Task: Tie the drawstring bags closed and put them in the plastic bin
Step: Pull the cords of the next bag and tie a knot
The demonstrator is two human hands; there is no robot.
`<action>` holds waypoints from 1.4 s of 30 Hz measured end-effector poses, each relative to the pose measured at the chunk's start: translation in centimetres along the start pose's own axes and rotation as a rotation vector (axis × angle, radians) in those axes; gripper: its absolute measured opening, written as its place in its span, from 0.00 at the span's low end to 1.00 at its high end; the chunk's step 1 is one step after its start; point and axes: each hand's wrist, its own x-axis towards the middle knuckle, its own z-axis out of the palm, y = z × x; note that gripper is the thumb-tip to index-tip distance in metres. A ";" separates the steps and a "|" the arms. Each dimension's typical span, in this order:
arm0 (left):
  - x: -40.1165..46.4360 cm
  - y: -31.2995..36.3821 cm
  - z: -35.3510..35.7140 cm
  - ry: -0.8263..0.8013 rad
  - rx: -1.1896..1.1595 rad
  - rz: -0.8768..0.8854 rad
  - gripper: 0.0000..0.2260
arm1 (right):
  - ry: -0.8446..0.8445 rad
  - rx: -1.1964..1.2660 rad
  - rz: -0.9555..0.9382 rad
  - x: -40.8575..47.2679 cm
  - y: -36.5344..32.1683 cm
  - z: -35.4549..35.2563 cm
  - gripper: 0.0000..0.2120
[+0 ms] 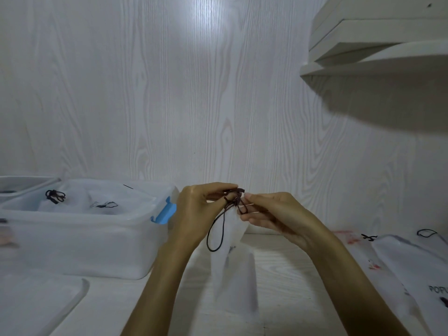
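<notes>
A white drawstring bag [234, 275] hangs in front of me above the table, its neck gathered by a dark brown cord [219, 229]. My left hand [201, 209] pinches the cord at the bag's top. My right hand [271, 214] pinches the cord's loops from the other side. One long loop dangles below my left hand. The translucent plastic bin [80, 241] with a blue latch [164, 210] stands at the left. Two tied white bags [72, 200] lie inside it.
The bin's lid [41, 304] lies at the lower left. A second bin [21, 185] stands behind the first. More white bags with dark cords [412, 260] lie on the table at right. White shelves [378, 52] jut out at the upper right.
</notes>
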 end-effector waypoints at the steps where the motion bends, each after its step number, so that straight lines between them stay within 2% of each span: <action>1: 0.0 0.0 0.0 -0.004 -0.004 -0.002 0.13 | -0.002 0.030 0.022 0.0 0.1 0.0 0.09; 4: 0.0 -0.1 0.1 -0.005 0.010 0.003 0.14 | -0.020 0.086 0.045 0.1 0.4 -0.2 0.11; 8: 0.0 -0.1 0.3 -0.026 0.018 0.033 0.14 | -0.068 0.100 0.054 0.3 0.5 -0.5 0.06; 12: 0.2 -0.4 0.2 -0.040 0.003 0.008 0.12 | -0.029 0.013 -0.022 0.4 0.9 -0.5 0.06; 20: 0.6 -0.8 -2.2 -0.006 -0.081 -0.205 0.07 | 0.256 -0.549 -0.373 0.6 0.7 -0.9 0.05; 26: 0.6 -0.4 -2.3 -0.044 0.020 -0.206 0.05 | 0.347 -0.808 -0.490 1.4 1.0 -1.2 0.03; 32: 0.7 -0.4 -2.2 -0.029 0.031 -0.258 0.03 | 0.599 -1.318 -0.725 1.6 1.8 -1.2 0.03; 36: 0.7 -0.6 -2.0 -0.030 0.031 -0.321 0.03 | 0.736 -1.420 -0.719 2.2 2.6 -0.9 0.12; 38: 1.0 -0.6 -2.3 -0.085 -0.016 -0.421 0.02 | 0.664 -1.418 -0.620 2.0 2.5 -0.9 0.08; 39: 1.0 -0.5 -2.7 -0.141 -0.080 -0.508 0.02 | 0.572 -1.346 -0.548 2.0 2.3 -1.0 0.04; 41: 0.9 -0.2 -3.2 -0.293 -0.210 -0.703 0.04 | 0.349 -1.053 -0.326 2.1 1.9 -1.6 0.04; 42: 0.9 -0.1 -3.3 -0.358 -0.230 -0.771 0.07 | 0.292 -0.970 -0.276 2.3 2.0 -1.9 0.04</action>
